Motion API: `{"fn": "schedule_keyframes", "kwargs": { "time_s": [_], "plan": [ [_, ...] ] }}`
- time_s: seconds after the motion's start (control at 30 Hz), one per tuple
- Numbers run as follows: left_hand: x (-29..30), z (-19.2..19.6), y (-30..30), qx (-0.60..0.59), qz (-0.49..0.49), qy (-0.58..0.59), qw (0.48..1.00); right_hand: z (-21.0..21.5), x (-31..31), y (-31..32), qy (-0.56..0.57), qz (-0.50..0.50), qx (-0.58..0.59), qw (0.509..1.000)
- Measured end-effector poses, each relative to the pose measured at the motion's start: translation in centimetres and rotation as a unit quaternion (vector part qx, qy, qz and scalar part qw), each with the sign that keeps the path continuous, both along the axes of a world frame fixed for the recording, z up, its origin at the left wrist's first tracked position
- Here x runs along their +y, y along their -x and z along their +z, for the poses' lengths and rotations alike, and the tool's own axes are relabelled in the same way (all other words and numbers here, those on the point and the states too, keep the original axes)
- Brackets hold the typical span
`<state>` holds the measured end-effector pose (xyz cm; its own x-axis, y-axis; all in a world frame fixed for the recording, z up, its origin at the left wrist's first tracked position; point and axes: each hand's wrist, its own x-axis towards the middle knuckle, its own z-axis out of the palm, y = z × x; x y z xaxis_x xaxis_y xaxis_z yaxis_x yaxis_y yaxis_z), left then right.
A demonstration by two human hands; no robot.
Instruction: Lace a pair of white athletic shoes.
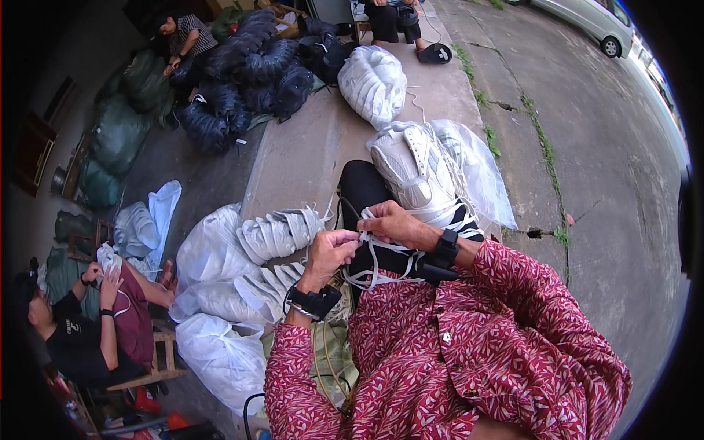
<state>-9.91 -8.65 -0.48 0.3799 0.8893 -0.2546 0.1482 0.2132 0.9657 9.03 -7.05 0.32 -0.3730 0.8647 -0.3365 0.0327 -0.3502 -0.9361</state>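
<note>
Over my lap, my left hand [331, 255] and my right hand [396, 226] meet fingertip to fingertip, both closed in a pinch. Between them are white shoelaces [375, 258], their loose loops hanging over my dark trousers. Just beyond my right hand, a bundle of white shoe uppers [402, 163] rests against my leg, with more laces trailing down its right side. The exact crossing of the laces at my fingertips is too small to make out.
Left of my legs lie stacked white uppers [282, 233] and bagged bundles [220, 359]. A white bundle [372, 84] and black bundles [253, 66] lie farther off. One person [88, 323] sits at left; others sit at the back. A silver car [587, 22] stands far right.
</note>
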Motion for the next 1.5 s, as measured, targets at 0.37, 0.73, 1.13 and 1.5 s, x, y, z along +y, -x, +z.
{"fn": "schedule_keyframes", "kwargs": {
  "time_s": [0.37,0.73,1.13,1.5],
  "plan": [
    [1.8,-3.5,4.7,0.466,0.147,-0.171,0.855,-1.2,0.1,-0.5,0.026,-0.011,0.066,0.997],
    [0.1,-1.0,-0.8,0.168,0.036,-0.173,0.970,-1.2,0.1,-0.5,0.031,-0.023,0.085,0.996],
    [2.7,-3.7,5.0,0.197,0.311,-0.161,0.916,-1.3,-0.1,-0.5,0.034,-0.015,0.074,0.997],
    [1.0,-1.4,0.4,0.245,-0.018,-0.233,0.941,-1.0,-0.3,-0.5,0.036,-0.028,0.066,0.997]
  ]
}}
